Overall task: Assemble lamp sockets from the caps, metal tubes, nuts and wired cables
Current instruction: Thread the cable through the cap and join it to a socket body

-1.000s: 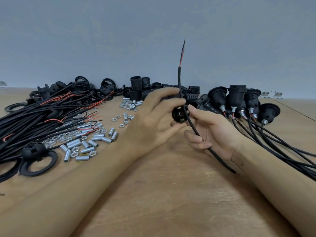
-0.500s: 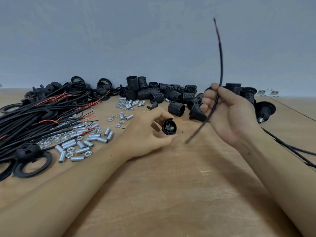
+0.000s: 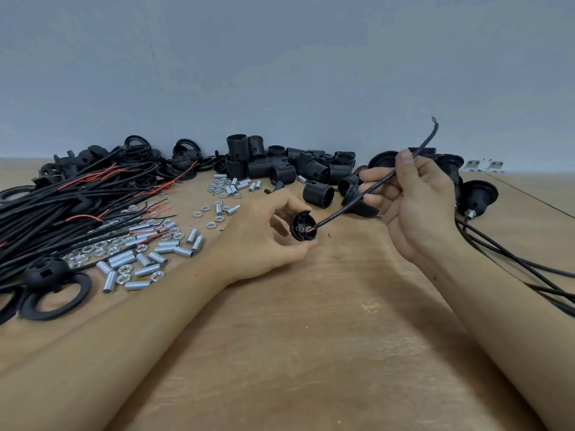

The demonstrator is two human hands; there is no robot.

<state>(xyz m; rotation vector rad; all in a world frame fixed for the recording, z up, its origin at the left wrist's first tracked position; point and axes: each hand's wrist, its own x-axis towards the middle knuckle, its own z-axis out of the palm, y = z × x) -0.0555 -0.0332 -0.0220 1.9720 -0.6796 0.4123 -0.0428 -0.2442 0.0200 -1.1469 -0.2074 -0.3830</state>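
My left hand (image 3: 264,237) grips a small black socket cap (image 3: 303,228) between thumb and fingers, its open side turned towards me just above the wooden table (image 3: 311,337). My right hand (image 3: 413,200) pinches a short black wired cable (image 3: 373,189) that slants down to the left. The cable's red-tipped lower end sits at the cap's opening. Its other end sticks up past my right fingers.
A heap of black and red cables (image 3: 62,200) lies at the left, with metal tubes and nuts (image 3: 149,256) scattered beside it. Black threaded socket bodies (image 3: 280,166) stand along the back. Finished sockets with cables (image 3: 476,197) lie at the right. Black rings (image 3: 56,300) sit near left.
My right hand pulled the cable out and up away from the cap, then tilted it and lowered its red end to the cap's opening. My left hand moved slightly down with the cap.
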